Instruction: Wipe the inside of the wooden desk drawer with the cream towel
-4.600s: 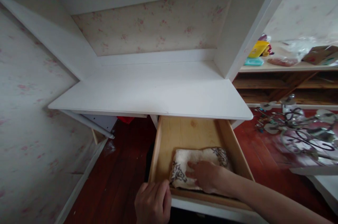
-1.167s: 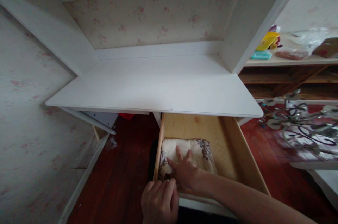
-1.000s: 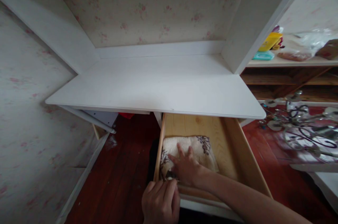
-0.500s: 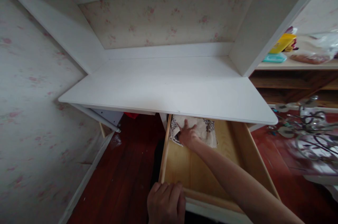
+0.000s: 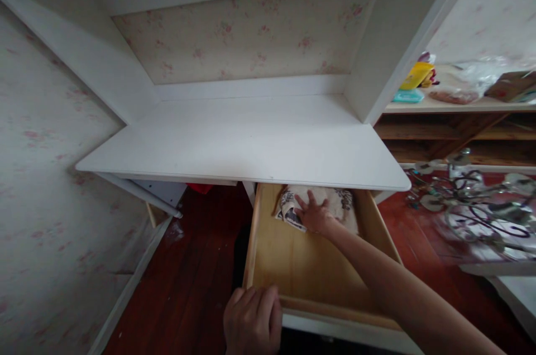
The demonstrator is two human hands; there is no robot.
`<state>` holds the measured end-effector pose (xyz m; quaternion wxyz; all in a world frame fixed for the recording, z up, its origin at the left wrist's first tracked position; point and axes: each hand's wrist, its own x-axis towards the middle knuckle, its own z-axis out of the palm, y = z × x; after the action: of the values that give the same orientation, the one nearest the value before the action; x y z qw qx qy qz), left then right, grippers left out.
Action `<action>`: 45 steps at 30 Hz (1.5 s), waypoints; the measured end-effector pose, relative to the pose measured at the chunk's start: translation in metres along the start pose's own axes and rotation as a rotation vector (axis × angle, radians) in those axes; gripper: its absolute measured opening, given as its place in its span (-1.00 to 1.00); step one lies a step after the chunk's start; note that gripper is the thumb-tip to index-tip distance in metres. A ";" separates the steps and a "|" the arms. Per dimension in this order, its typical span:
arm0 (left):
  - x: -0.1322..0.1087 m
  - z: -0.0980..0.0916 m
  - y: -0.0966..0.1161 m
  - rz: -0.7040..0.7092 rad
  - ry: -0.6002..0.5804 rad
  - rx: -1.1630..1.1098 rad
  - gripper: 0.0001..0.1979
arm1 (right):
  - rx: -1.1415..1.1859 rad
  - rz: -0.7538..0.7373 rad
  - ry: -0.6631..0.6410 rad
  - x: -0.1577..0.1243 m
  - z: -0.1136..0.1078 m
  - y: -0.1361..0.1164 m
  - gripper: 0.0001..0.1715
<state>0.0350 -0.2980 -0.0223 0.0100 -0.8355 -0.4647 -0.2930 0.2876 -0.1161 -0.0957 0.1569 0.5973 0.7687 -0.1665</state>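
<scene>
A wooden drawer (image 5: 301,271) is pulled out from under the white desk (image 5: 251,137). My left hand (image 5: 253,318) is closed over the drawer's front left corner, its fingers curled on the rim. Deep inside, my right hand (image 5: 314,214) lies with spread fingers on a cream cloth (image 5: 341,210) with dark patterned patches. The cloth is folded or bunched near the back of the drawer, partly covered by the hand. Bare wood shows to its left and in front of it.
On the right, a metal chandelier (image 5: 481,198) lies on the dark red floor. Behind it a low wooden shelf unit (image 5: 422,130) carries a yellow item (image 5: 416,75), a turquoise container (image 5: 408,96) and plastic bags. Flowered wall (image 5: 37,176) borders the left side.
My right hand and the cloth have shifted to the right inside the drawer, away from its left wall. My left hand stays on the front corner. The view has turned slightly right.
</scene>
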 end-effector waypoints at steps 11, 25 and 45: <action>0.003 -0.001 0.002 0.023 0.043 0.001 -0.84 | 0.038 0.127 0.066 -0.066 0.012 0.038 -0.22; 0.006 0.000 0.004 -0.004 0.041 0.015 -0.83 | 0.032 0.190 0.320 -0.037 -0.004 0.044 -0.30; 0.000 0.004 0.002 0.010 0.047 0.017 -0.84 | 0.935 0.397 0.248 0.033 -0.049 -0.082 -0.36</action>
<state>0.0383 -0.2978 -0.0249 0.0295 -0.8305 -0.4627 -0.3088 0.1983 -0.0847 -0.0605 -0.1900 0.7529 0.4972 -0.3870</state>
